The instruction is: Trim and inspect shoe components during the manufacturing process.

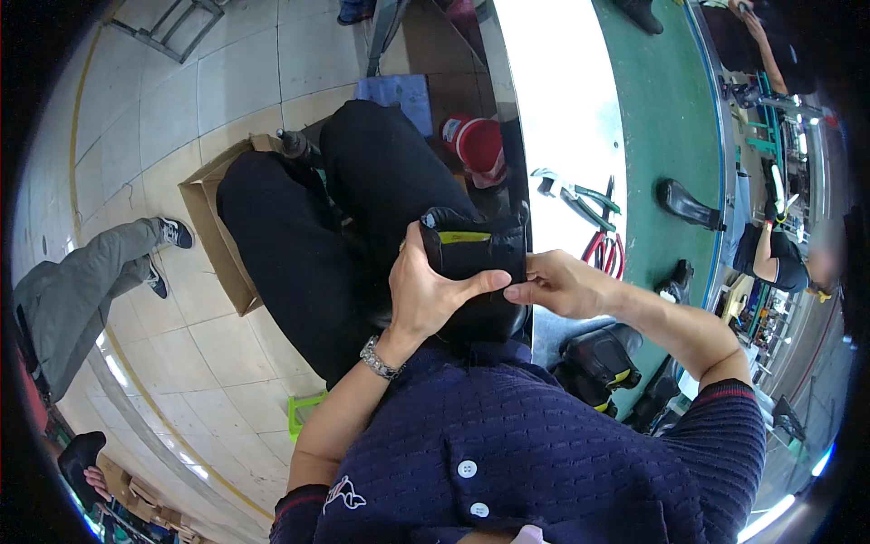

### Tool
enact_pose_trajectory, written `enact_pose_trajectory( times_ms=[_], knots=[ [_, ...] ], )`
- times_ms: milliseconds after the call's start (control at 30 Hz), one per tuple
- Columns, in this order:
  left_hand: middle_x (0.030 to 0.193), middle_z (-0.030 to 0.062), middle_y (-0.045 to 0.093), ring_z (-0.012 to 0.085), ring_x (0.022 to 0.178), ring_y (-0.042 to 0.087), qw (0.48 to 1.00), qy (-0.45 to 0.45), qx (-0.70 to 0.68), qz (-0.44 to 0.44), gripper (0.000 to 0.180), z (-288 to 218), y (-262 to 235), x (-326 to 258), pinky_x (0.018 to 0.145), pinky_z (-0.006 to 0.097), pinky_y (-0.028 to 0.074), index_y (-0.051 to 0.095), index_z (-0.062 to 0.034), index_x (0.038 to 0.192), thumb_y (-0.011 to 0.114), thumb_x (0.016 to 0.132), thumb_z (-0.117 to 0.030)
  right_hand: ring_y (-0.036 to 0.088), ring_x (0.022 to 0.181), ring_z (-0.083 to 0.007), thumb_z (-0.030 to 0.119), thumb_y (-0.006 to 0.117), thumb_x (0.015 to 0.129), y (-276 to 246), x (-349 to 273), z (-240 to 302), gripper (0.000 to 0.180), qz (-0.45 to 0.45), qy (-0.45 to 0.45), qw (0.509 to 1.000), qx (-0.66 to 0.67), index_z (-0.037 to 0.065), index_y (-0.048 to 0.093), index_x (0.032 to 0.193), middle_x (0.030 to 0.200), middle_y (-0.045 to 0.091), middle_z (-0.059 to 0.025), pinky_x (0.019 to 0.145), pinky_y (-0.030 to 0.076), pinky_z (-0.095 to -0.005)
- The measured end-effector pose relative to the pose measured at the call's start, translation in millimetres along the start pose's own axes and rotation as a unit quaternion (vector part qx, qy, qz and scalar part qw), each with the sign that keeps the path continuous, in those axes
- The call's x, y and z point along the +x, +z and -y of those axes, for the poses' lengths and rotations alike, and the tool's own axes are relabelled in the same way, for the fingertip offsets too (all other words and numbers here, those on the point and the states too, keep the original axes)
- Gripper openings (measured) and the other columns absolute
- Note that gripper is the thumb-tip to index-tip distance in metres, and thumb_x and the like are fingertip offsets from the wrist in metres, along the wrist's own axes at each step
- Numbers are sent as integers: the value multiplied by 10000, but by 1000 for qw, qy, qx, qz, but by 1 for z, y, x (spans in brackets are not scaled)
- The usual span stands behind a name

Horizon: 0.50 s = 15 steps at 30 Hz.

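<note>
A black boot (476, 258) with a yellow strip near its opening rests at my lap, close to my belly. My left hand (428, 288) grips its left side, thumb stretched across the leather toward the right. From the right, my right hand (564, 285) pinches the boot's edge between thumb and fingers, its thumb tip close to the left thumb. Whatever lies between the right fingertips is too small to make out. Cutters with green handles (589, 204) and a red-handled tool (605, 252) lie on the white bench to the right.
Beside the white bench (566, 91) runs a green conveyor (666, 136) carrying several black boots (686, 205). More boots (598, 363) sit by my right elbow. A cardboard box (222, 240), a red bucket (476, 145) and a blue stool (399, 98) surround my legs. Other people stand left and right.
</note>
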<state>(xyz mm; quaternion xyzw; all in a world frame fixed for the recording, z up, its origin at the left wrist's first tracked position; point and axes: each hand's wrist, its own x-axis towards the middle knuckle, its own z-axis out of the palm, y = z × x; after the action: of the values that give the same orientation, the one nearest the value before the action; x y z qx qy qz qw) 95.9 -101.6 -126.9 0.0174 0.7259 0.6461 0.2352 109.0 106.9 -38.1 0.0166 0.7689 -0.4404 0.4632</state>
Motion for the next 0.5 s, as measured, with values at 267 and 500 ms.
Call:
enact_pose_trajectory(
  times_ms=[267, 500],
  knots=[
    [979, 174, 664, 285, 901, 675, 999, 42, -2, -19, 801, 5, -4, 7, 828, 368, 534, 550, 8, 1046, 889, 574, -545, 604, 518, -248, 272, 642, 907, 13, 6, 23, 345, -101, 76, 990, -60, -58, 640, 805, 591, 610, -172, 518, 450, -377],
    [1066, 91, 657, 178, 941, 647, 961, -34, -261, 87, 618, -9, -38, 17, 860, 299, 521, 559, 7, 1141, 871, 695, -288, 662, 558, -282, 378, 729, 843, 21, 0, 61, 477, -150, -50, 982, -100, -83, 648, 933, 655, 655, -185, 560, 517, -363]
  ],
)
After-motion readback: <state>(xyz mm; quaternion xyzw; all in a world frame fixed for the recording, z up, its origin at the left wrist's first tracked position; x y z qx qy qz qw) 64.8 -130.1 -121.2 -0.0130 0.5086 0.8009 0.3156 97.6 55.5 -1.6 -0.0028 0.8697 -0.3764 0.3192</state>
